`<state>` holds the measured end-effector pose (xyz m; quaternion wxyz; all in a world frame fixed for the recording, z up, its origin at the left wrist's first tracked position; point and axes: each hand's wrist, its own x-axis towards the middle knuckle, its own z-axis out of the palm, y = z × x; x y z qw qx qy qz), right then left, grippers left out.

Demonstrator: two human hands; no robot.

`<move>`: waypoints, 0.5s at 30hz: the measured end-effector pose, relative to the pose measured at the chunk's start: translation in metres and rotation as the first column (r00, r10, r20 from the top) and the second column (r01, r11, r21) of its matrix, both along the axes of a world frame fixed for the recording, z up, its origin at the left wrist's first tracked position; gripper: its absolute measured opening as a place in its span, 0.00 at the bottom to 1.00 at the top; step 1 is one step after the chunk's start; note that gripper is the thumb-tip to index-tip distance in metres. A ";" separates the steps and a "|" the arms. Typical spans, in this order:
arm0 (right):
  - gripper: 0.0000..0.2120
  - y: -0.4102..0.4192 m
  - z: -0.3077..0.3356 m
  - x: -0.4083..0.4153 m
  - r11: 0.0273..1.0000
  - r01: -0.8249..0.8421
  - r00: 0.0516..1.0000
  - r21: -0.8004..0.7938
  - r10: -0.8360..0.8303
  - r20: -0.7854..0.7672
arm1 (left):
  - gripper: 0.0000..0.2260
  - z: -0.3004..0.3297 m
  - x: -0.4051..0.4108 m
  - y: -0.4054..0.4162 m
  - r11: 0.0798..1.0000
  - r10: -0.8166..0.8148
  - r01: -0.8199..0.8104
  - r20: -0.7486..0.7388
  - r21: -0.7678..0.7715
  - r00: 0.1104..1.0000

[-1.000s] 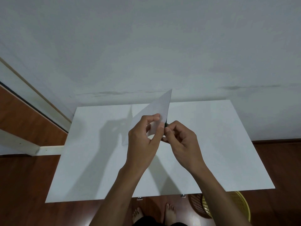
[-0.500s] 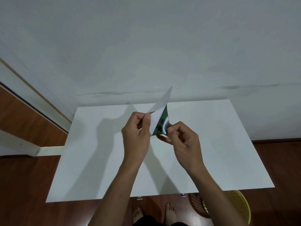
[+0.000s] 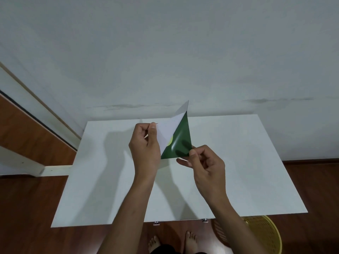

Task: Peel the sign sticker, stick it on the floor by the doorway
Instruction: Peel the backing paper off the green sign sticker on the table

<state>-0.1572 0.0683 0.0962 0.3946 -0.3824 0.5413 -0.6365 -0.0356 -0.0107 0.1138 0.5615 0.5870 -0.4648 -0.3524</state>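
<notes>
Way more green was showing than half a second earlier, since the hands had pulled further apart and the peel had opened into a big dark triangle. Head view, the only one: the left hand (image 3: 145,143) had its fingers (image 3: 153,132) pinched shut on the white backing paper (image 3: 169,131), holding it up at mid-frame as an anchor. The right hand (image 3: 203,162) pinched the freed corner of the green sign sticker (image 3: 180,143), dragging it down and right so the glue let go gradually. Both were held in the air above the white table (image 3: 238,162), probably to keep the sticky side off everything. Wooden floor (image 3: 27,208) and what looked like the doorway were at the left edge, sticker nowhere near them yet. Yellow basket (image 3: 264,235) sat lower right.
</notes>
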 end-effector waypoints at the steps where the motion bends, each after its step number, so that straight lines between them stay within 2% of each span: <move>1: 0.14 0.001 -0.001 0.001 1.000 0.011 1.000 0.002 -0.011 -0.010 | 0.08 0.000 0.000 -0.001 1.000 0.006 -0.006 0.003 0.007 1.000; 6: 0.14 0.007 -0.005 0.001 0.999 0.026 0.998 0.030 -0.024 -0.063 | 0.08 0.000 -0.001 -0.001 1.000 -0.006 0.006 0.017 0.016 1.000; 9: 0.13 0.005 -0.003 -0.007 0.992 -0.041 0.998 0.122 0.046 -0.039 | 0.08 -0.001 -0.002 0.005 0.986 -0.160 0.166 0.146 -0.034 0.976; 12: 0.07 -0.003 0.006 -0.015 0.969 -0.093 0.996 0.228 0.089 0.026 | 0.08 -0.001 0.001 0.010 0.936 -0.318 0.348 0.276 -0.063 0.907; 15: 0.12 -0.012 0.009 -0.025 0.925 -0.157 0.983 0.346 0.113 0.145 | 0.07 -0.002 0.004 0.014 0.878 -0.427 0.475 0.353 -0.059 0.833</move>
